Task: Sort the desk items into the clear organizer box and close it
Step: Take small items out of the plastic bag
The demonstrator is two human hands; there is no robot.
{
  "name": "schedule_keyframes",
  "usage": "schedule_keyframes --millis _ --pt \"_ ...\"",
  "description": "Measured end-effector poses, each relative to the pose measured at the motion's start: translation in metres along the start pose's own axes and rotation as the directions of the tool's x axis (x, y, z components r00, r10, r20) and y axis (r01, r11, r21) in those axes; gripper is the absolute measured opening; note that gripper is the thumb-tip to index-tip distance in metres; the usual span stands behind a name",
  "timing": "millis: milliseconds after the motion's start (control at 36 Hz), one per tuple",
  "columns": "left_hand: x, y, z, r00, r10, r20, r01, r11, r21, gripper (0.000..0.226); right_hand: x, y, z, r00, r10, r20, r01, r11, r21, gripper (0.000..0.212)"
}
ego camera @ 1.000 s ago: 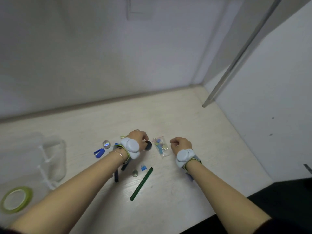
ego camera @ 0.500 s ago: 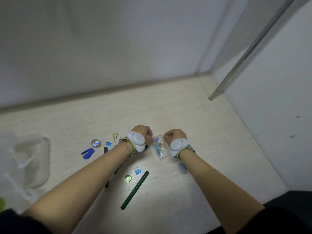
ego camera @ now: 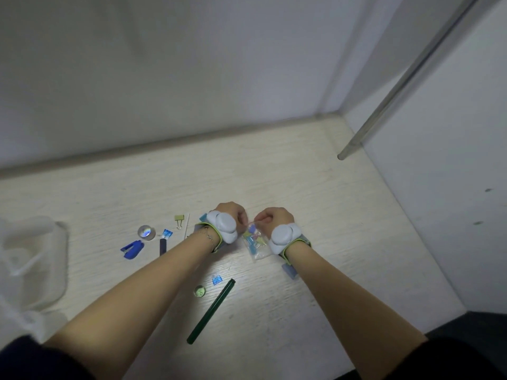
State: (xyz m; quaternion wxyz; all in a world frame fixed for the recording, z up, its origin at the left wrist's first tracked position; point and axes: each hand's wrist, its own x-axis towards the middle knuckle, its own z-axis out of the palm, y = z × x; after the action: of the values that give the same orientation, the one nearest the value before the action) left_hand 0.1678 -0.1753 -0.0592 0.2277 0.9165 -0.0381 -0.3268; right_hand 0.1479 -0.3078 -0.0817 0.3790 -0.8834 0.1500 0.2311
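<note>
Head view, near to far: green pen [ego camera: 211,311] on desk [ego camera: 315,193]; further, left hand [ego camera: 230,215] and right hand [ego camera: 274,219] pinching top of small clear bag [ego camera: 255,242]; clear organizer box [ego camera: 33,259] far left.

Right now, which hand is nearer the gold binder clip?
Left. The left hand is just to the right of the gold binder clip; the right hand is farther right, beyond the small plastic bag both hands pinch.
</note>
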Motion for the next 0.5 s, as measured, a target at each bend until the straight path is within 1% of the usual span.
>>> schedule_keyframes --millis 83,306,444,500 --pt "-0.003 0.000 0.000 1.000 0.012 -0.010 -0.012 1.000 0.001 0.021 -0.002 0.003 -0.003 1.000 -0.024 0.019 0.023 0.999 0.025 0.019" --pt "-0.024 0.002 -0.015 0.984 0.117 -0.136 -0.120 0.993 -0.016 0.020 -0.015 -0.008 -0.014 0.996 -0.080 -0.044 0.085 0.987 0.134 0.014" --pt "-0.044 0.003 -0.029 0.956 0.201 -0.214 -0.213 0.977 -0.030 0.018 -0.028 -0.024 -0.023 0.992 -0.107 -0.065 0.119 0.969 0.216 0.011" --pt "-0.057 0.001 -0.039 0.935 0.246 -0.257 -0.261 0.965 -0.023 0.016 -0.038 -0.035 -0.027 0.988 -0.137 -0.078 0.151 0.961 0.233 0.010"
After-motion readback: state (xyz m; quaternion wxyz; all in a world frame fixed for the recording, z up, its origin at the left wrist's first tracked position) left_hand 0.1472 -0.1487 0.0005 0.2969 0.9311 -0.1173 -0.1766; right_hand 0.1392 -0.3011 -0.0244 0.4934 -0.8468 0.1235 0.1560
